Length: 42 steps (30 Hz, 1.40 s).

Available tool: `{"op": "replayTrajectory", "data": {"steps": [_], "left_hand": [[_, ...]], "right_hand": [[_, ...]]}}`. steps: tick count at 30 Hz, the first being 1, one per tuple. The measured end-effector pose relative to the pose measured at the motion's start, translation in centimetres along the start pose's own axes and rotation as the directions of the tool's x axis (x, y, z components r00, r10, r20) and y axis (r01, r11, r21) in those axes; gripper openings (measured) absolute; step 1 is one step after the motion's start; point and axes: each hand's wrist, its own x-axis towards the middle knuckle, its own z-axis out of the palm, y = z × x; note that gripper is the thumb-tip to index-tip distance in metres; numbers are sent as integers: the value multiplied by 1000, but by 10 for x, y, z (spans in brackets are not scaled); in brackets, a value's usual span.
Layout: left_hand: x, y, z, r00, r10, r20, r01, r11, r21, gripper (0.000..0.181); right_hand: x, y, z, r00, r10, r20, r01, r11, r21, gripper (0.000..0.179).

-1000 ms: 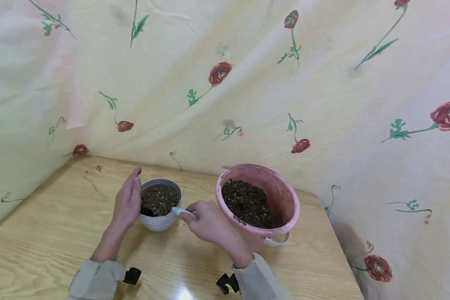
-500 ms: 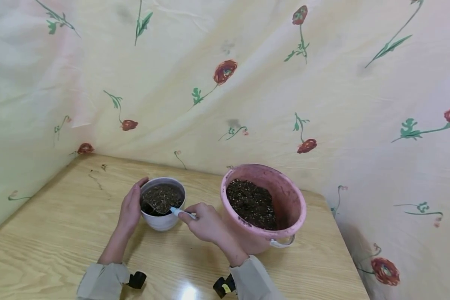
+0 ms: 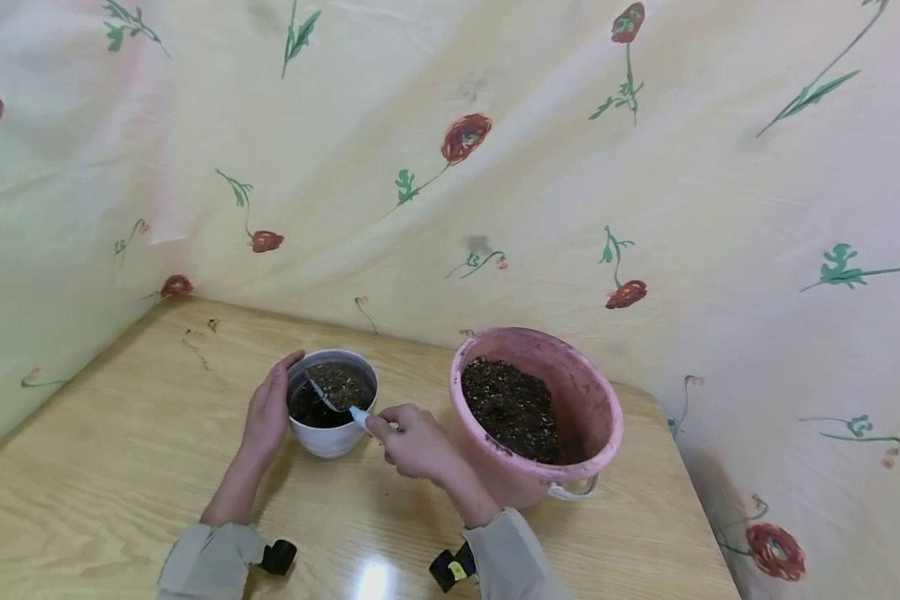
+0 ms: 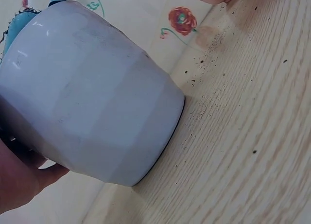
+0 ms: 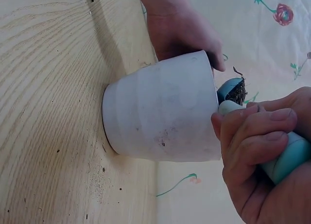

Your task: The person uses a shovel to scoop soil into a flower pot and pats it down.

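Observation:
A white flowerpot [image 3: 332,440] partly filled with dark soil stands upright on the wooden table. Along its left side rests my left hand [image 3: 267,410], fingers fairly straight and reaching to the far rim; the right wrist view shows this hand [image 5: 182,32] behind the pot. My right hand [image 3: 417,443] grips the pale blue handle of a small trowel [image 3: 357,416], its fingers curled round it in the right wrist view. The trowel's blade is tilted on edge over the pot's soil. Bits of soil cling to the teal blade [image 5: 231,89] at the rim.
Right of the pot, a pink bucket [image 3: 576,385] with a white handle holds more dark soil [image 3: 512,408]. Soil crumbs [image 4: 206,95] lie scattered on the table [image 3: 105,467]. Flower-patterned cloth [image 3: 390,100] hangs behind and at both sides.
The trowel blade has rolled from lying flat under soil to standing on edge, and its soil has dropped into the pot. My left hand has come closer against the pot.

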Motion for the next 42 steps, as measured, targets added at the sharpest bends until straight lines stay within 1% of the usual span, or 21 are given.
{"op": "replayTrajectory", "data": {"steps": [5, 11, 16, 23, 28, 36, 39, 42], "left_hand": [[1, 0, 3, 1000, 8, -11, -8, 1000, 16, 55], [0, -2, 3, 1000, 13, -23, -13, 1000, 28, 51], [1, -2, 3, 1000, 19, -10, -19, 999, 27, 41], [0, -2, 2, 999, 38, -15, -38, 999, 34, 40], [-1, -1, 2, 999, 44, -19, -43, 998, 41, 40], [0, -2, 3, 1000, 23, -16, -22, 998, 60, 41], [0, -3, 3, 1000, 22, -16, -21, 998, 64, 41], [1, -3, 3, 999, 24, -22, -23, 998, 65, 41]], "right_hand": [[1, 3, -3, 998, 8, 62, -13, 996, 89, 31], [4, 8, -5, 993, 0, 121, -18, 990, 143, 33], [6, 13, -6, 990, 0, 141, -24, 985, 169, 35], [6, 18, -5, 985, 16, 170, -59, 966, 251, 38], [4, 20, -3, 987, 1, 163, -49, 956, 288, 41], [1, 16, -3, 984, -46, 170, -10, 951, 311, 40], [-1, 15, -3, 981, -48, 188, -20, 938, 345, 39], [-3, 14, -1, 974, -45, 220, -48, 915, 399, 40]]}}
